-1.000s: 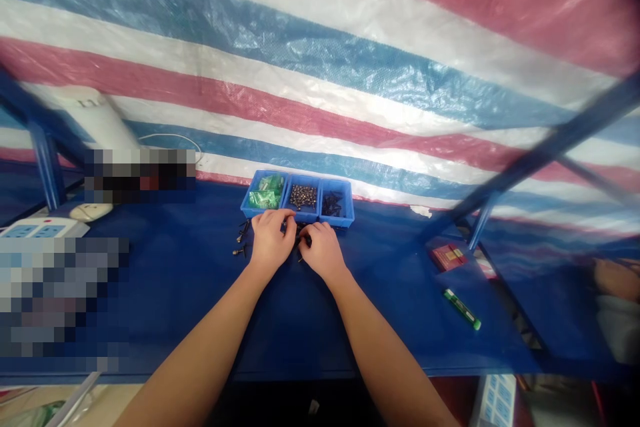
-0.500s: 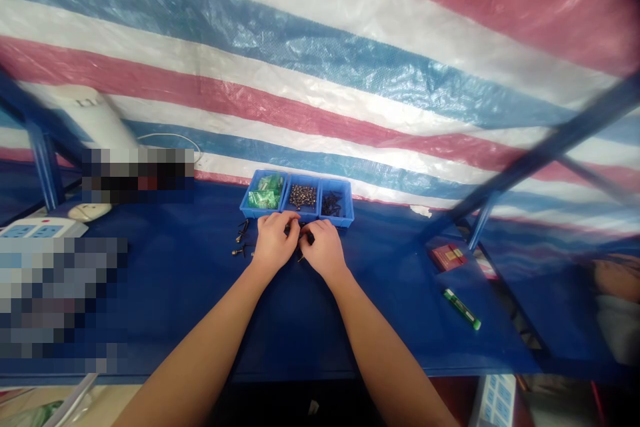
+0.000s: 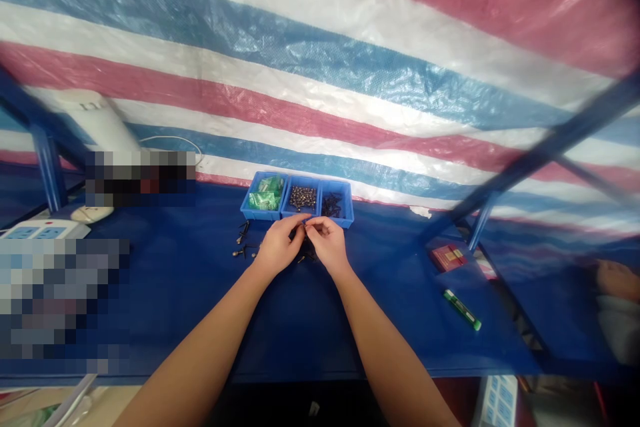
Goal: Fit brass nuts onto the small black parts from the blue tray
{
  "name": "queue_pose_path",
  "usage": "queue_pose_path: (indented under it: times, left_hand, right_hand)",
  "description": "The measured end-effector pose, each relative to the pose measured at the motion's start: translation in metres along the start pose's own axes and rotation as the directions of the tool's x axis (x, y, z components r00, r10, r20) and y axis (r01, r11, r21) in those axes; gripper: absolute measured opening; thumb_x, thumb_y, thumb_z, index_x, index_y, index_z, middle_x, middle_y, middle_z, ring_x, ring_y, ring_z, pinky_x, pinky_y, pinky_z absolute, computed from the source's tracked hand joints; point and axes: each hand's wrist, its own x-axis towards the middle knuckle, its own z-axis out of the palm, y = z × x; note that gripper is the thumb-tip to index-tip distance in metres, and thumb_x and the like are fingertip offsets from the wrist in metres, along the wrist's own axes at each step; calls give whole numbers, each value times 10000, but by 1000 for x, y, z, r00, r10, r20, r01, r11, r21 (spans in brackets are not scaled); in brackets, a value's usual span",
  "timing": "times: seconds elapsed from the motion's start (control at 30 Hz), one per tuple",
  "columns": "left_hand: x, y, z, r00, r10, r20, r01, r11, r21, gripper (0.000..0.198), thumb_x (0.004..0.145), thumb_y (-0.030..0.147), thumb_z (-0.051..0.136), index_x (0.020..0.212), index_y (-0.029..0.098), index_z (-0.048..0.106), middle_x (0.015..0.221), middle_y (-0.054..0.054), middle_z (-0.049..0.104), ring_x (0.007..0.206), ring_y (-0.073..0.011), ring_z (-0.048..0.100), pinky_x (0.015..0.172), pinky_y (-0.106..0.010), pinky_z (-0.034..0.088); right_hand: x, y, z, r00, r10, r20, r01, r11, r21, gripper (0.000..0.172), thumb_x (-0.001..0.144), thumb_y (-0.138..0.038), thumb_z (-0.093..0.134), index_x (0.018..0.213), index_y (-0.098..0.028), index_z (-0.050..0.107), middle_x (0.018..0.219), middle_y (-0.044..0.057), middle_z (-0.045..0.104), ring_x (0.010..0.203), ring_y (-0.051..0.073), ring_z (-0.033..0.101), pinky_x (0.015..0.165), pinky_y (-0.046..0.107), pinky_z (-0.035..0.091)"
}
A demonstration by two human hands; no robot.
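My left hand (image 3: 283, 242) and my right hand (image 3: 327, 240) meet fingertip to fingertip just in front of the blue bins. Both are closed in a pinch, and whatever lies between the fingertips is too small and covered to name. Under them, small dark parts (image 3: 307, 253) partly show on the table. Left of my left hand lie several black pieces with brassy ends (image 3: 243, 251). Of the three joined bins, the left bin (image 3: 260, 215) holds green packets (image 3: 265, 200), the middle one small metal fittings (image 3: 303, 197), and the right one black pieces (image 3: 332, 204).
On the blue table (image 3: 400, 307), a green tube (image 3: 463, 310) and a dark red box (image 3: 449, 257) lie to the right. A power strip (image 3: 43, 229) is at the left. Blue frame bars (image 3: 540, 147) slant on the right, where another person's hand (image 3: 617, 280) shows at the edge.
My hands have come together, the left shifting slightly right, so that the fingertips now touch. More of the dark parts beneath them shows.
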Motion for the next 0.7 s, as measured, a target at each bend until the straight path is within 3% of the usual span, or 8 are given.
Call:
queue_pose_path:
  times: [0.17,0.33,0.7]
  left_hand:
    - [1,-6,2,998,38,-45,-36,998,43,220,930,293,524,1075,210,668,1063,-62,720,967,-219,666,886,-364,503]
    - [2,-7,0,996,87,-23,-84,993,88,206,955,293,497,1055,205,655,1033,-68,712,950,-224,652,876,-376,488]
    - [0,3,-3,997,4,79,-8,999,52,246,997,336,400,1053,218,608,979,-61,693,897,-215,641,793,-331,481]
  right_hand:
    - [0,-1,-1,1000,3,1,-3,1000,23,125,792,-289,646,862,-197,694,872,38,711,815,188,670,771,316,546]
    - [2,0,-3,1000,8,-8,-8,1000,-14,177,770,-314,701,906,-201,701,884,39,721,803,187,670,767,320,551]
    - [1,-7,-3,998,56,3,-56,998,38,238,791,-407,698,882,-189,723,835,42,732,774,189,679,750,320,558]
